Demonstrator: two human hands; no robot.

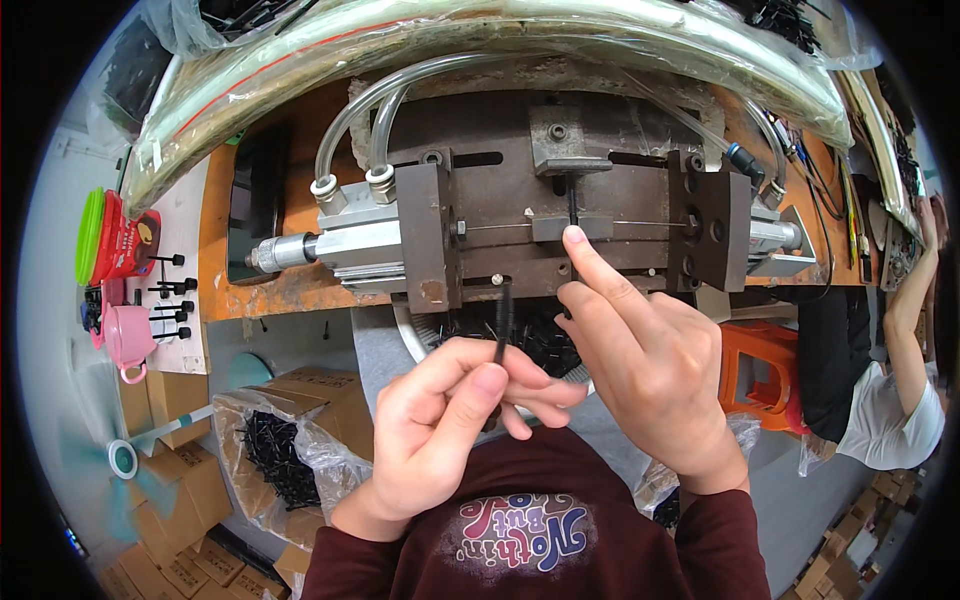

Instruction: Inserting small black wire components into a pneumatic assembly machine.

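Note:
My left hand [450, 420] pinches a thin black plastic part [503, 318] upright between thumb and fingers, just below the rusty metal press fixture [500, 200]. My right hand [640, 360] reaches up to the fixture, its forefinger tip pressing on a second black part [572, 200] that stands in the vertical slot at the fixture's centre. A thin wire [640, 222] runs across the fixture beside that fingertip. Under my hands lies a basin [410, 340] holding many black parts.
Pneumatic cylinders [330, 240] with clear hoses flank the fixture on an orange bench. A bag of black parts in a cardboard box [270, 450] stands lower left. A pink cup [128, 340] sits at left, an orange stool [770, 365] at right, and another person [900, 390] at the far right.

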